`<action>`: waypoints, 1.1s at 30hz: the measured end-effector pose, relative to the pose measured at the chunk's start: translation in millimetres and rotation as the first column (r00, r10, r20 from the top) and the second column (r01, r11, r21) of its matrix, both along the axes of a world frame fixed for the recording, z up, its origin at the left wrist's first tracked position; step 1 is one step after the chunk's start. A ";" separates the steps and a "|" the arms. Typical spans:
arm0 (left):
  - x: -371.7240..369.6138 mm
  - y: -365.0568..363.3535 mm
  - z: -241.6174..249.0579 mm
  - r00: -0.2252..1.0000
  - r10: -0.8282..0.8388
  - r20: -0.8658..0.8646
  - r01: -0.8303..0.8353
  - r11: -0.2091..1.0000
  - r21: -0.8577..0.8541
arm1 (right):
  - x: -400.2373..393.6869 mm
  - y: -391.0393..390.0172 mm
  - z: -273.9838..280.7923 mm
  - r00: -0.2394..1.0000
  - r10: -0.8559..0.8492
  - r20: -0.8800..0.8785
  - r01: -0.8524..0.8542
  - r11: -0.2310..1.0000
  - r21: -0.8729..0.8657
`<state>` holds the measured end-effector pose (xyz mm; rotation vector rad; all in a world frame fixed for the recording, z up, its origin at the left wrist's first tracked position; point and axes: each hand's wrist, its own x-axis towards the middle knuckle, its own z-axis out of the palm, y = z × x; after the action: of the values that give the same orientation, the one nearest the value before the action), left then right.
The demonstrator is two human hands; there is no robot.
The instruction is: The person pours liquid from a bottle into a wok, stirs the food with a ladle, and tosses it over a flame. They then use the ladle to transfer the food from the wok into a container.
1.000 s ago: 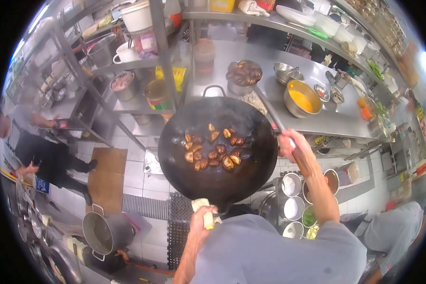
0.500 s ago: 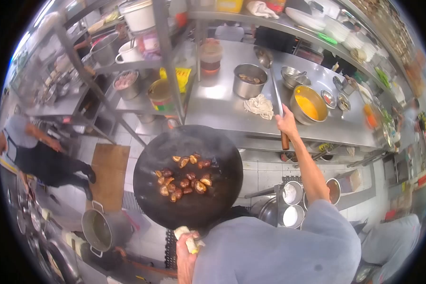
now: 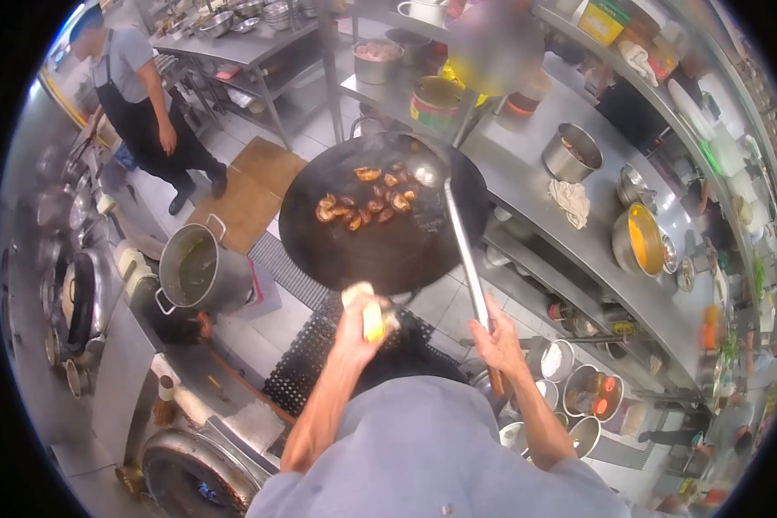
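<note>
A big dark wok (image 3: pixel 354 259) hangs in front of me over the floor, with browned mushroom pieces (image 3: pixel 375 205) gathered in its middle. My left hand (image 3: pixel 352 337) is closed round the wok's handle at the near rim, through a folded pale cloth with a yellow patch (image 3: pixel 373 319). In my right hand (image 3: pixel 499 345) is a long-handled ladle (image 3: pixel 464 246), gripped low near its wooden end. Its bowl overlaps the wok's right side, close to the mushrooms.
To the right runs a steel counter (image 3: pixel 535 129) bearing a steel pot (image 3: pixel 573 152), a crumpled cloth (image 3: pixel 570 203) and a bowl of orange liquid (image 3: pixel 639 240). A large stockpot (image 3: pixel 203 268) stands at left. Another person (image 3: pixel 142 112) stands beyond it near cardboard (image 3: pixel 250 186). Burners lie lower left.
My view has turned left, away from the counter. The wok has swung with me, and the ladle has come from over the counter to the wok's right side.
</note>
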<state>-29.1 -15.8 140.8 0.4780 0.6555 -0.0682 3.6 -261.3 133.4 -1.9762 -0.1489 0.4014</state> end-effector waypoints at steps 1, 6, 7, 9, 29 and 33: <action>-16.1 -6.0 2.2 0.999 0.047 -0.008 -0.047 0.999 -0.002 | -3.2 4.9 4.1 0.998 -0.053 0.032 0.052 0.998 0.041; -62.8 -42.1 -7.1 0.999 0.033 -0.042 -0.011 0.897 0.442 | -14.0 46.9 9.3 0.963 -0.136 -0.231 0.163 0.981 0.102; -66.2 -34.9 -7.1 0.995 -0.005 -0.101 0.046 0.910 0.411 | -18.9 63.5 0.8 0.925 -0.117 -0.361 0.222 0.939 0.264; -66.2 -20.8 -2.8 0.995 -0.033 -0.098 0.067 0.927 0.370 | -27.7 79.7 -1.3 0.782 0.064 -0.619 0.271 0.860 0.432; -48.6 -8.0 -37.1 0.980 -0.152 -0.131 0.148 0.988 -0.040 | -24.4 -39.0 76.1 0.567 0.306 -0.765 0.698 0.315 0.643; -31.8 -10.1 -29.2 0.985 -0.126 -0.114 0.124 0.992 -0.029 | 29.6 -64.3 105.8 0.758 0.043 -0.651 0.628 0.218 0.747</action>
<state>-60.9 -25.9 111.6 0.4969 0.7376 -0.2226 33.3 -325.7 239.2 -0.5184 0.3533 0.4369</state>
